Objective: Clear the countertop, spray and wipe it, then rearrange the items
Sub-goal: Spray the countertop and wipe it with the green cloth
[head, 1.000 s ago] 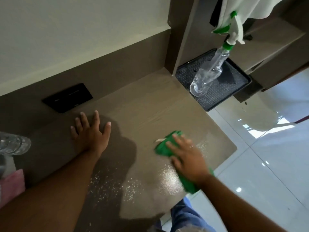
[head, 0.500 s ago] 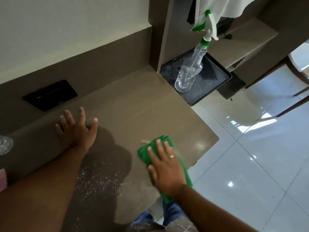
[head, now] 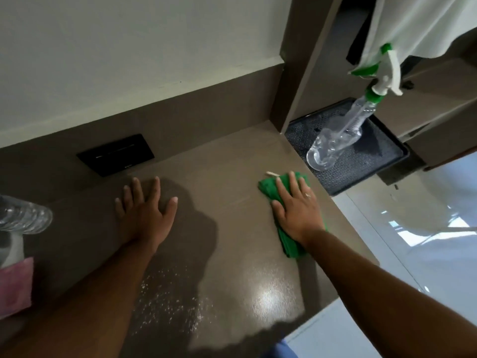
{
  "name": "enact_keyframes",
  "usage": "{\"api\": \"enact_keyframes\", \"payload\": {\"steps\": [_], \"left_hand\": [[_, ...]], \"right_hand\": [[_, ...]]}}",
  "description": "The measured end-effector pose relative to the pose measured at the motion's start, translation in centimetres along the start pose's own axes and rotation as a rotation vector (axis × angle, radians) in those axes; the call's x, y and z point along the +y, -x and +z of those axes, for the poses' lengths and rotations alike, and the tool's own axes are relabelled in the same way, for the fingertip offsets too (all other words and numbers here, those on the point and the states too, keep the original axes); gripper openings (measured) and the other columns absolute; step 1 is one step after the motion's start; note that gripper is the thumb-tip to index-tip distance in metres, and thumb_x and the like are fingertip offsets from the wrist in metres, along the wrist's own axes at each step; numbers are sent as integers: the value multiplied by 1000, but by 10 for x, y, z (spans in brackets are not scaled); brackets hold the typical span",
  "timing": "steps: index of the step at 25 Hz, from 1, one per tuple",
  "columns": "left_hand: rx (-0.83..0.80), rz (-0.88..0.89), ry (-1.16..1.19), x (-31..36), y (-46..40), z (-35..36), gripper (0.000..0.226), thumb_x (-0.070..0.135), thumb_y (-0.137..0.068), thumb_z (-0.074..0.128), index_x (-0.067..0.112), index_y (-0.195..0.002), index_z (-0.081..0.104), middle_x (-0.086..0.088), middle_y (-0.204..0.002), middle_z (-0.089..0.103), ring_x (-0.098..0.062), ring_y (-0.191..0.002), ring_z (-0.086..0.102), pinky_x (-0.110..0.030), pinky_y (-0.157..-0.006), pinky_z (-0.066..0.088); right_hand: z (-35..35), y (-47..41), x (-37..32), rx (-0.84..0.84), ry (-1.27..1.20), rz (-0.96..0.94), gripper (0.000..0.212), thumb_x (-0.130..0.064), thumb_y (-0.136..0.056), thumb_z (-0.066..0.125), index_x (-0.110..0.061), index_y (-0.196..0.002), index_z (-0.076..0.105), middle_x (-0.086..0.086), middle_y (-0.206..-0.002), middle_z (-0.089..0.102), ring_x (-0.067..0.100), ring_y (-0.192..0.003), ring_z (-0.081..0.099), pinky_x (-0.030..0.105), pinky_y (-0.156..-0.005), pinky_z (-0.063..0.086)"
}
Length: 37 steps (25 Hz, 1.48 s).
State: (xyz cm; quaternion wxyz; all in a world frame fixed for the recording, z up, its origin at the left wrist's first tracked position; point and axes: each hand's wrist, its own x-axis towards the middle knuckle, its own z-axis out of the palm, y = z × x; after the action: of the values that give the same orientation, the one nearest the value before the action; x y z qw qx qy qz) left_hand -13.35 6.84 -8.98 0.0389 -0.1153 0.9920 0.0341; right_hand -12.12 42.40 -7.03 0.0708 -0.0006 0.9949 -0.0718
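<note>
The brown countertop (head: pixel 219 161) fills the middle of the view, with wet spray droplets (head: pixel 170 308) near its front edge. My right hand (head: pixel 296 210) presses flat on a folded green cloth (head: pixel 268 187) at the counter's right side, close to the right edge. My left hand (head: pixel 144 210) lies flat on the counter with fingers spread and holds nothing. A clear spray bottle (head: pixel 335 143) with a green and white trigger stands on a black tray (head: pixel 366 166) beyond the counter's right end.
A clear plastic water bottle (head: pixel 23 215) and a pink item (head: pixel 15 285) sit at the far left. A black socket panel (head: pixel 116 153) is set in the back wall. A white garment (head: pixel 418 27) hangs at the top right. Glossy floor tiles (head: pixel 426 254) lie to the right.
My right hand has pushed the green cloth away from the front edge toward the counter's far right side. My left hand has stayed flat in place.
</note>
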Motion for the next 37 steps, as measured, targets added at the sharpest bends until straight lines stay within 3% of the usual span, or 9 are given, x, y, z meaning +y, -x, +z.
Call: {"api": "enact_keyframes", "payload": {"steps": [3, 8, 12, 16, 20, 27, 32, 34, 37], "left_hand": [[31, 7, -26, -3, -1, 5, 75, 73, -88, 15, 36, -153, 17, -15, -162, 15, -35, -148, 13, -53, -117, 11], [39, -20, -40, -5, 0, 11, 75, 75, -87, 13, 38, -153, 15, -13, -163, 13, -34, -148, 12, -53, -118, 10], [12, -33, -19, 1, -1, 1, 75, 74, -86, 15, 38, -152, 18, -13, -163, 13, -34, -148, 11, -54, -118, 10], [-33, -47, -30, 2, 2, -6, 76, 74, -86, 15, 40, -153, 14, -11, -163, 10, -33, -149, 9, -53, -119, 9], [-151, -11, 78, -5, 6, -25, 75, 73, -88, 20, 38, -154, 13, -8, -164, 5, -30, -150, 2, -52, -120, 5], [108, -391, 233, -103, 209, -26, 74, 57, -92, 28, 13, -152, 27, -19, -160, 20, -39, -147, 17, -56, -117, 14], [50, -768, 101, -151, 296, -17, 82, 55, -92, 31, -4, -149, 24, -29, -154, 25, -46, -142, 22, -60, -114, 19], [17, -811, 91, -146, 300, -8, 81, 54, -95, 35, -5, -149, 19, -29, -155, 23, -45, -143, 21, -59, -115, 20], [44, -777, 66, -146, 300, -1, 81, 57, -97, 32, -4, -149, 18, -29, -155, 23, -45, -142, 22, -57, -115, 20]], "right_hand": [[-10, -93, -27, -11, 27, -133, 62, -50, -97, 28, -26, -154, 19, 13, -163, 13, 37, -147, 15, 47, -117, 18], [-21, -157, -65, -7, 13, 1, 61, -48, -99, 23, -25, -155, 13, 15, -163, 9, 40, -147, 11, 48, -119, 14], [3, -10, -110, -95, 102, -519, 63, -51, -94, 25, -27, -153, 23, 15, -160, 18, 39, -147, 16, 51, -117, 15], [11, 100, -65, -259, 108, -956, 63, -59, -91, 38, -35, -149, 33, 4, -158, 28, 32, -144, 28, 54, -113, 20], [-2, 30, -26, -154, 43, -697, 61, -57, -93, 34, -34, -150, 30, 4, -161, 19, 31, -147, 20, 56, -114, 29], [3, -74, -140, -65, 139, -424, 65, -53, -95, 16, -27, -154, 17, 15, -162, 14, 41, -146, 15, 52, -117, 20], [51, 91, -248, -141, 150, -978, 63, -47, -96, 24, -20, -153, 21, 18, -160, 17, 42, -146, 13, 58, -113, 20], [61, 177, -239, -267, 76, -1241, 62, -49, -94, 35, -21, -149, 28, 15, -158, 23, 41, -143, 21, 58, -114, 21], [59, 185, -200, -279, 40, -1337, 58, -51, -93, 36, -27, -146, 35, 9, -155, 33, 37, -140, 31, 53, -111, 26]]}}
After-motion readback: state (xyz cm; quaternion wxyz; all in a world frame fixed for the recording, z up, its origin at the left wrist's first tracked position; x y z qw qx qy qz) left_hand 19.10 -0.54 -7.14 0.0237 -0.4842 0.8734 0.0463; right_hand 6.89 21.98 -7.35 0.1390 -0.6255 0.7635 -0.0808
